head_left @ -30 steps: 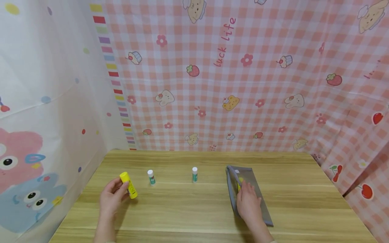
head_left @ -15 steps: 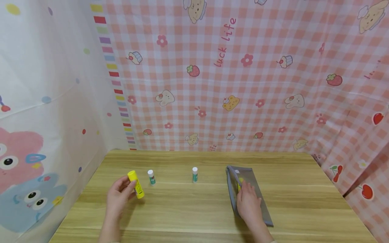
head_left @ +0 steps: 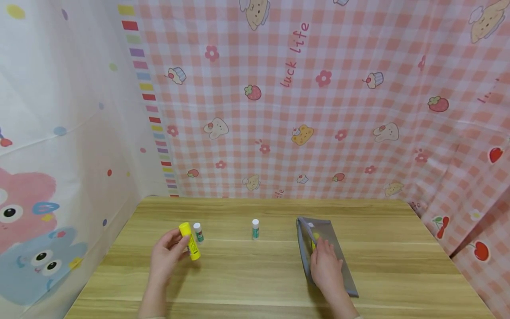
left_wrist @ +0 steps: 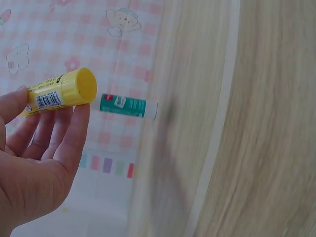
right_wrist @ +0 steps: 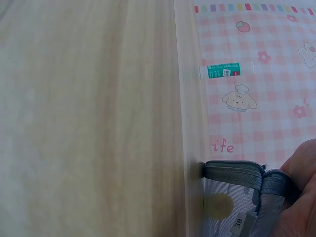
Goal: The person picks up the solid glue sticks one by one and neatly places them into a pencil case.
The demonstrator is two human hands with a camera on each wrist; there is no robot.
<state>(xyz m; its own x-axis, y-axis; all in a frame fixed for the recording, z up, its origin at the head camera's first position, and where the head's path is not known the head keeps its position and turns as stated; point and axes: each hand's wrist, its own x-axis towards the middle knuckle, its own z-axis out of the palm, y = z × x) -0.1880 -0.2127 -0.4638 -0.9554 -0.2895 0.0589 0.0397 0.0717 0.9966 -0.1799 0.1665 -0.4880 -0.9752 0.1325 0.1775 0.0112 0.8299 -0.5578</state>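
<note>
Looking forward and down, the head camera spans worktop (head_left: 239, 283) and hands (head_left: 165, 254) (head_left: 326, 265); closer, sideways-tipped wrist views share the checked cloth (head_left: 275, 110).

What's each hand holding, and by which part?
The left hand holds a yellow tube by its sides, between thumb and fingers; the right hand grips the grey pouch by its zippered edge.
</note>
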